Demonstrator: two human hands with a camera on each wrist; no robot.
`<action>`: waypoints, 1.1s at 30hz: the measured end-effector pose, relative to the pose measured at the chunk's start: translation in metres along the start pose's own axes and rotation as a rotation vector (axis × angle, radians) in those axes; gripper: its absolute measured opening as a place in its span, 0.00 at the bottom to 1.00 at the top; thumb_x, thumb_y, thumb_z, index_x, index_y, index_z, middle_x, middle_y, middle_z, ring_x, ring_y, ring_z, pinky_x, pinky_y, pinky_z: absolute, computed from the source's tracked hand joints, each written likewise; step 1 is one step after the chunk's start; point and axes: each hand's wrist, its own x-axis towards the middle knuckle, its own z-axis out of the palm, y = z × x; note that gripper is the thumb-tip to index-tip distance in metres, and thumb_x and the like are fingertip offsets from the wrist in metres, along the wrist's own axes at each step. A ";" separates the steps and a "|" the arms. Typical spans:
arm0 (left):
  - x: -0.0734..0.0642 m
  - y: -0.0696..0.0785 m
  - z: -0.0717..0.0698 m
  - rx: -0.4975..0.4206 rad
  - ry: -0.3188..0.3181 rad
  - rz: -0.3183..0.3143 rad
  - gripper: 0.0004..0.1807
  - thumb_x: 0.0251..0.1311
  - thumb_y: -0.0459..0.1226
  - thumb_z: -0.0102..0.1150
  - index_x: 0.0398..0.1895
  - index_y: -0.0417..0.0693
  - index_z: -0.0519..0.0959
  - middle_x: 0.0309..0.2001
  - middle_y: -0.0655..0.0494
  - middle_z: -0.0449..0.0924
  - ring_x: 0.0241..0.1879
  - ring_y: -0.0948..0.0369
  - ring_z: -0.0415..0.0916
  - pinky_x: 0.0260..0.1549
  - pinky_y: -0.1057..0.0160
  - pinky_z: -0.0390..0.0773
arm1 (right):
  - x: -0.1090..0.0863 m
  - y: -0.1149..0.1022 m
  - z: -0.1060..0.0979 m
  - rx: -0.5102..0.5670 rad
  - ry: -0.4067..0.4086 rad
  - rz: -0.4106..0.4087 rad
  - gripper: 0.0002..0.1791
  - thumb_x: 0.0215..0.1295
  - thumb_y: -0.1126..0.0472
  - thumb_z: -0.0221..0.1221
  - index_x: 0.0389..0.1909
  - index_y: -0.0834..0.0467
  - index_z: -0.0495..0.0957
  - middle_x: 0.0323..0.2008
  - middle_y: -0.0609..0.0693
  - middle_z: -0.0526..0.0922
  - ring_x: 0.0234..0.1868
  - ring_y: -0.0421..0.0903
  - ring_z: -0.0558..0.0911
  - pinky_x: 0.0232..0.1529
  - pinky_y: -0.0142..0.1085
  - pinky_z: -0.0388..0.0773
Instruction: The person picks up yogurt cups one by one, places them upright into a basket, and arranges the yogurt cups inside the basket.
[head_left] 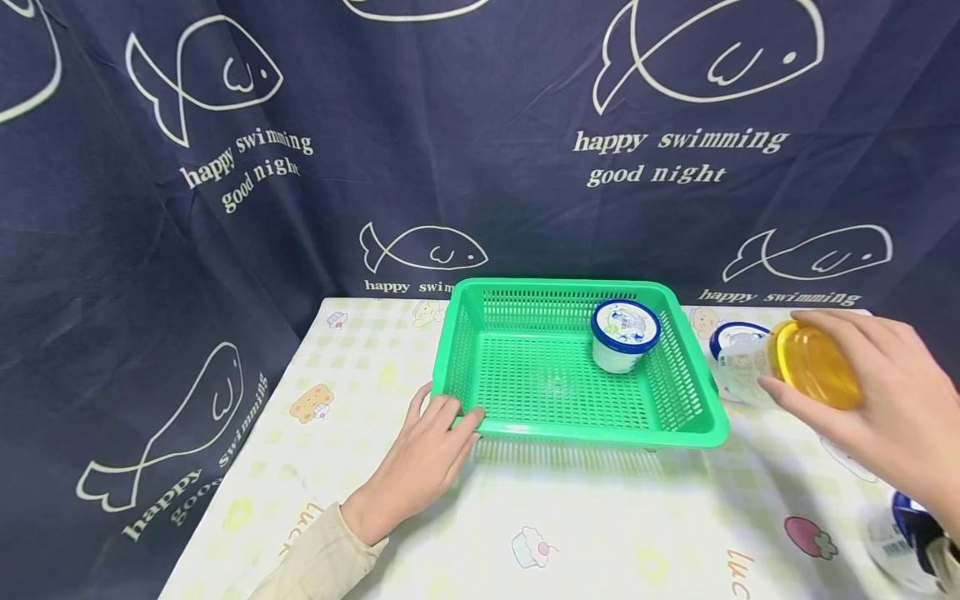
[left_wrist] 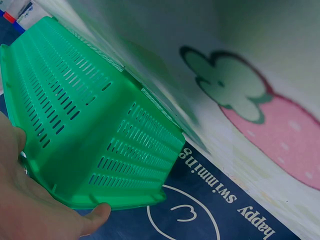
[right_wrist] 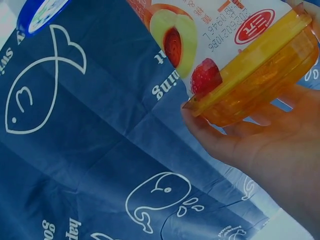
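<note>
My left hand (head_left: 423, 446) grips the front left corner of a green plastic basket (head_left: 585, 434), fingers over the rim. Inside the basket, toward its back right, stands a white cup (head_left: 626, 329) with a blue lid. To the right of the basket my right hand (head_left: 892, 392) holds a tilted yogurt cup (head_left: 813, 364) by its orange see-through lid. Fruit pictures and a red oval logo mark the label of this yogurt cup (right_wrist: 200, 45) in the right wrist view. The left wrist view has the basket (left_wrist: 95, 125) from outside, with the left hand (left_wrist: 35, 195) at its rim.
Another blue-lidded cup (head_left: 737, 333) stands right of the basket, partly behind the held cup. At the lower right edge is one more blue-lidded cup (head_left: 892, 550), partly cut off. A patterned cloth covers the table (head_left: 337, 433); a dark blue curtain (head_left: 420, 167) hangs behind.
</note>
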 end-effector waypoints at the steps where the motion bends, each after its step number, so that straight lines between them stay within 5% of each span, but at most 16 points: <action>1: 0.000 0.000 0.000 -0.003 0.000 -0.002 0.18 0.79 0.45 0.35 0.57 0.51 0.74 0.41 0.55 0.71 0.49 0.54 0.69 0.69 0.37 0.55 | 0.001 -0.001 0.000 0.004 -0.003 -0.008 0.38 0.45 0.54 0.75 0.58 0.62 0.75 0.54 0.65 0.76 0.55 0.67 0.67 0.67 0.37 0.53; 8: 0.000 -0.001 0.002 -0.016 0.001 -0.004 0.20 0.79 0.46 0.31 0.57 0.51 0.74 0.41 0.55 0.70 0.49 0.54 0.68 0.69 0.37 0.55 | 0.007 -0.009 0.004 0.029 -0.012 -0.020 0.37 0.45 0.56 0.75 0.58 0.63 0.75 0.55 0.65 0.75 0.55 0.67 0.67 0.67 0.41 0.56; 17: 0.000 -0.001 0.001 -0.001 -0.003 -0.002 0.20 0.79 0.45 0.32 0.57 0.51 0.74 0.40 0.56 0.69 0.48 0.54 0.68 0.69 0.37 0.55 | 0.014 -0.019 0.012 0.063 -0.020 -0.095 0.38 0.43 0.57 0.75 0.59 0.62 0.76 0.54 0.62 0.77 0.56 0.63 0.69 0.63 0.25 0.52; 27: 0.000 -0.001 0.001 -0.006 -0.008 -0.008 0.20 0.79 0.46 0.31 0.57 0.51 0.74 0.41 0.56 0.69 0.48 0.54 0.68 0.68 0.36 0.55 | 0.021 -0.028 0.034 0.098 -0.052 -0.172 0.40 0.39 0.57 0.76 0.58 0.61 0.76 0.55 0.59 0.77 0.55 0.60 0.71 0.48 0.46 0.63; 33: 0.001 0.000 0.000 -0.001 -0.024 -0.015 0.21 0.79 0.46 0.29 0.57 0.52 0.74 0.41 0.56 0.69 0.49 0.54 0.68 0.70 0.38 0.54 | 0.021 -0.031 0.045 0.103 -0.109 -0.183 0.41 0.41 0.55 0.76 0.61 0.60 0.75 0.58 0.58 0.76 0.57 0.59 0.71 0.48 0.51 0.66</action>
